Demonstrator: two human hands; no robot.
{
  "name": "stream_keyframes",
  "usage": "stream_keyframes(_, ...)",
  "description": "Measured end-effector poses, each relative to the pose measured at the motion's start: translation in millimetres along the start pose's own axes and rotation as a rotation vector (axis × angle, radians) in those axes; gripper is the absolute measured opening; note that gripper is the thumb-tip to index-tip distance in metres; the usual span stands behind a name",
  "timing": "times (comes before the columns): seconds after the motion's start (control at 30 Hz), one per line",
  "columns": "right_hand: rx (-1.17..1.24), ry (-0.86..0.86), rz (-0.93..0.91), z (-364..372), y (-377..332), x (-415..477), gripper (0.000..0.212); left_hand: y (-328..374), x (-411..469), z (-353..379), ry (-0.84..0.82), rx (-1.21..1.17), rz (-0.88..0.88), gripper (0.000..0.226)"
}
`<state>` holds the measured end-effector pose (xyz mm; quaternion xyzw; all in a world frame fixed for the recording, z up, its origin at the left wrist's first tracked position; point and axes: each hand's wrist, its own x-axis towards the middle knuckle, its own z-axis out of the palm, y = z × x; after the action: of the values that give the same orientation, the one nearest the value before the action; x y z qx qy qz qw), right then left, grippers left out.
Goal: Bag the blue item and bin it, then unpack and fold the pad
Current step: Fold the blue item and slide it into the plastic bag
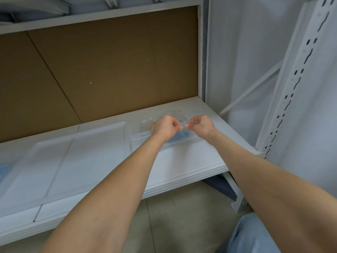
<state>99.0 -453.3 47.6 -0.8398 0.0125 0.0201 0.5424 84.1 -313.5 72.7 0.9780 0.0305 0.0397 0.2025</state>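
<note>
A blue item (182, 135) sits inside a clear plastic bag (144, 127) on the white shelf (191, 157), at its right end. My left hand (164, 127) and my right hand (199, 126) both pinch the bag's top edge, fingertips almost touching above the blue item. Much of the blue item is hidden behind my left wrist. More clear plastic (176, 113) lies just behind my hands.
A large translucent white tray or lid (69, 159) covers the left and middle of the shelf, with something blue (4, 169) under its left edge. Brown cardboard (109, 70) backs the shelf. A perforated white upright (291, 88) stands at the right. Bare floor lies below.
</note>
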Motion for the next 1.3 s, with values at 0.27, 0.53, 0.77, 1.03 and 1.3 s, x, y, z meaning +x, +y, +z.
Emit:
stream_keyframes(0.27, -0.007, 0.064, 0.014, 0.1, 0.8, 3.2, 0.015, -21.5, -0.5, -8.1, 0.071, 0.024, -0.037, 0.020)
stream_keyframes(0.53, -0.013, 0.060, 0.017, 2.3, -0.5, 0.3, 0.020, -26.4, -2.9, -8.8, 0.059, 0.009, -0.041, 0.020)
stream_keyframes(0.77, -0.027, 0.086, 0.021, 0.7, -0.3, 0.5, 0.007, -46.4, -5.1, -19.3, 0.098, 0.010, -0.073, 0.017)
stream_keyframes(1.03, -0.040, 0.084, 0.037, 2.9, -3.0, -0.1, 0.021, -48.5, -6.7, -22.4, 0.076, 0.029, -0.080, 0.021)
stream_keyframes(1.3, -0.031, 0.114, 0.046, 2.5, -2.1, 0.5, 0.026, -66.1, -10.2, -32.6, 0.100, 0.004, -0.144, 0.015)
